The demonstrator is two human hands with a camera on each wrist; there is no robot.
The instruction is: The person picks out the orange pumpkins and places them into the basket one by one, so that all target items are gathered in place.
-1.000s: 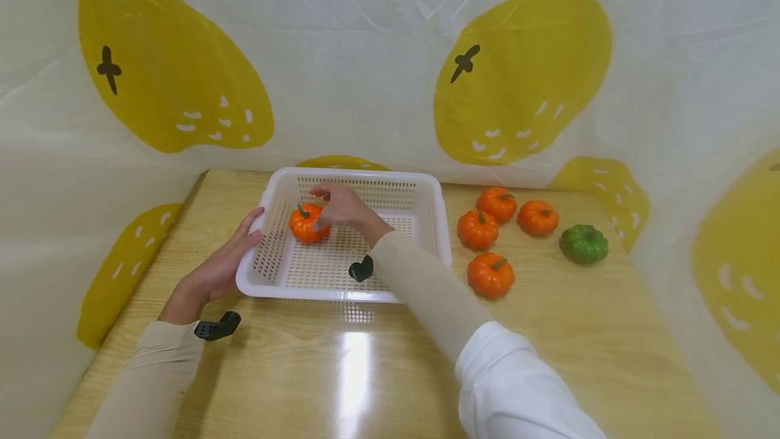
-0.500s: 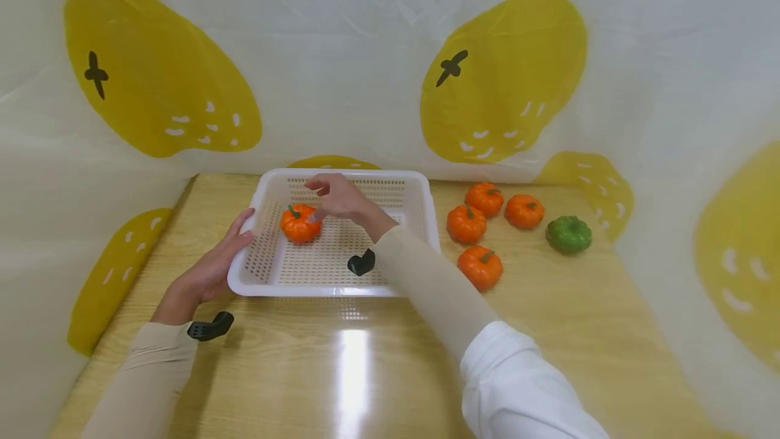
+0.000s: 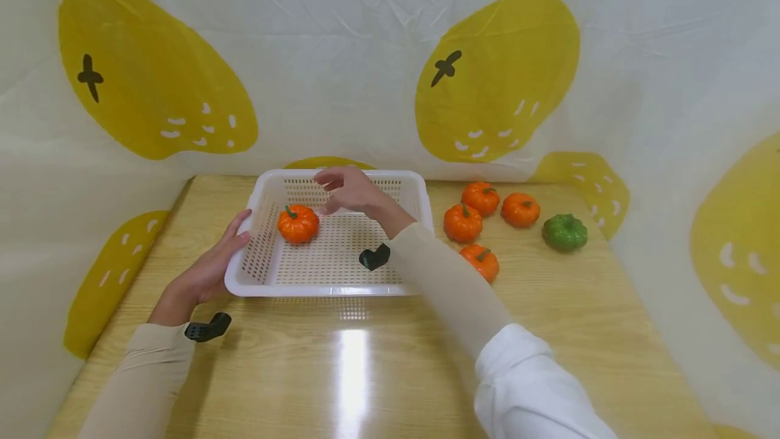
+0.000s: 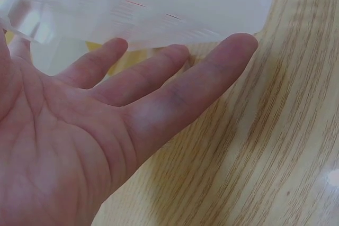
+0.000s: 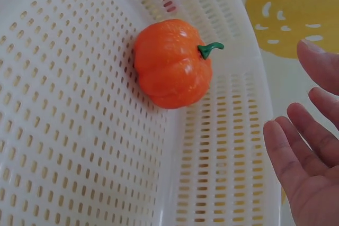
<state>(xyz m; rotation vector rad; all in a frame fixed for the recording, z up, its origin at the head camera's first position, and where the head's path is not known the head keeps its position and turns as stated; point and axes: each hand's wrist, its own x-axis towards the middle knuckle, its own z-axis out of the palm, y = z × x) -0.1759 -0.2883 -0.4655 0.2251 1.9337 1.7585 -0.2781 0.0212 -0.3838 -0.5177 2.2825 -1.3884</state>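
Inside the white perforated plastic basket (image 3: pixel 332 291) a small orange toy pumpkin (image 3: pixel 298 224) with a green stem rests near the left wall. My left hand (image 3: pixel 210 266) touches the basket's left rim from outside, thumb and index finger at the rim. Its other fingers (image 4: pixel 175 93) stretch out straight along the basket's outer wall in the left wrist view. Above the basket, to the right of the pumpkin, hovers my right hand (image 3: pixel 356 194), fingers loosely bent with nothing between them. The right wrist view shows a gap between this hand and the pumpkin (image 5: pixel 172 64).
Several orange toy pumpkins (image 3: pixel 462 223) and one green pumpkin (image 3: pixel 565 233) sit on the wooden table (image 3: pixel 292 371) right of the basket. My right forearm (image 3: pixel 453 283) crosses the basket's front right corner. A white curtain (image 3: pixel 341 87) with yellow prints hangs behind.
My right hand has let go of the pumpkin and drawn up and to the right of it. The pumpkin stays in the basket; my left hand remains at the rim. The whole view has shifted slightly.
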